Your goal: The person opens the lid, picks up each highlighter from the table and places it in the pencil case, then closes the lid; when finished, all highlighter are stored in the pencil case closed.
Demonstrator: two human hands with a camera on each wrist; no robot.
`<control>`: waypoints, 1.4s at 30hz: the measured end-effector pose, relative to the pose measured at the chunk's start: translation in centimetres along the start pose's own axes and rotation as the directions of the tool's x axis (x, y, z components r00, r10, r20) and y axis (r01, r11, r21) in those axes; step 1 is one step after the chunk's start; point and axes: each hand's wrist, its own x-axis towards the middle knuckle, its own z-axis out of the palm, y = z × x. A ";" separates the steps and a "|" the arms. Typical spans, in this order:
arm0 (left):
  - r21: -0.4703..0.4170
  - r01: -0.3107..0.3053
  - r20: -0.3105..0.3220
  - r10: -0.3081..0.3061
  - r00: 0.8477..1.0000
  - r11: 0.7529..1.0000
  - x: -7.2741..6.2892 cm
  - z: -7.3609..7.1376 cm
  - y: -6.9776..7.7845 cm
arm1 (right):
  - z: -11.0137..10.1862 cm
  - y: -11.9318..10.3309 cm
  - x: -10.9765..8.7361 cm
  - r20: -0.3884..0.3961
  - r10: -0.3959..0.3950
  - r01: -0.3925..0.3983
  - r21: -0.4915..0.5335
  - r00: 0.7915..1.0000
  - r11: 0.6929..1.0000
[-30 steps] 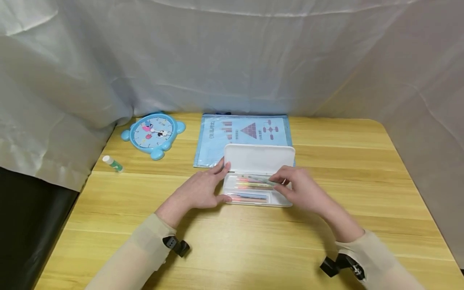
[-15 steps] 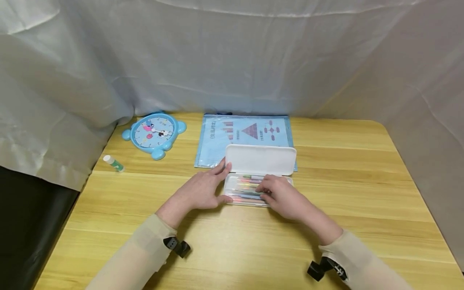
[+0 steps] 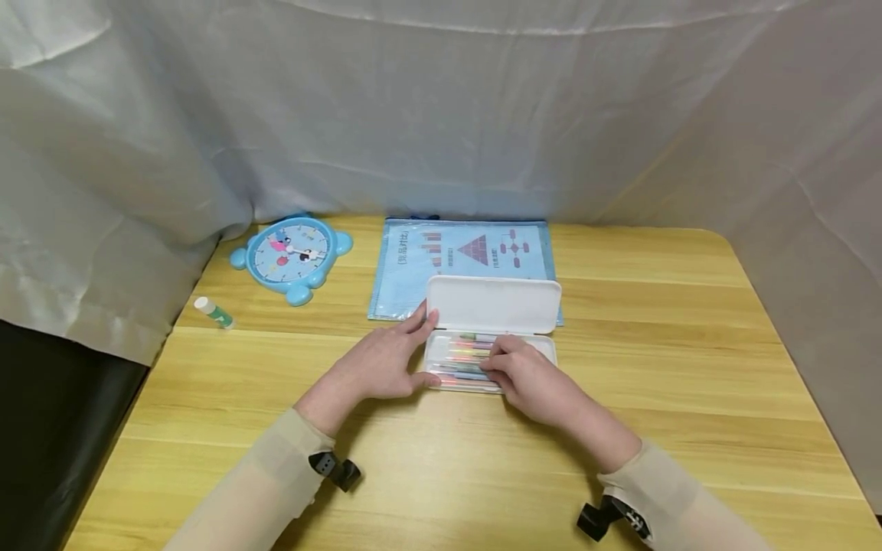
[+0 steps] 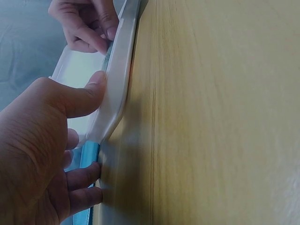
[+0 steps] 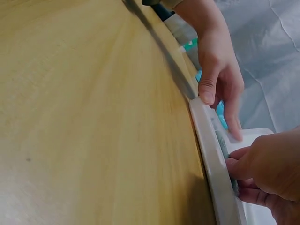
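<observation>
A white pencil case [image 3: 494, 304] lies with its lid raised, several coloured pens [image 3: 465, 357] lying lengthwise inside. My left hand [image 3: 386, 360] holds the case's left end, the thumb on the near corner and a finger by the lid's hinge. In the left wrist view that thumb [image 4: 86, 98] lies against the case's rim. My right hand [image 3: 534, 379] is over the case's tray, its fingertips pinching a greenish pen [image 5: 221, 142] low along the near side. Its palm hides the right part of the pens in the head view.
Behind the case lies a blue zip folder [image 3: 406, 268], partly under the lid. A blue toy clock [image 3: 289, 256] and a glue stick [image 3: 215, 313] are at the left. A grey curtain [image 3: 441, 107] hangs along the table's back edge.
My right hand has moved left and nearer to me with the greenish pen, from the case's right end down into the tray. My left hand has stayed on the case.
</observation>
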 end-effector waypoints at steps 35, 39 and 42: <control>0.003 0.001 0.004 -0.001 1.000 1.000 -0.1 -0.2 0.0 | -9.3 5.2 -1.1 -0.297 0.254 -0.186 0.239 0.921 0.953; 0.001 -0.005 0.005 0.005 1.000 1.000 -0.1 -0.2 0.1 | -10.0 6.6 -1.2 -0.294 0.297 -0.233 0.235 0.908 0.944; 0.002 -0.007 0.005 0.007 1.000 1.000 -0.1 -0.1 0.1 | -10.2 7.6 -1.1 -0.234 0.352 -0.301 0.228 0.906 0.926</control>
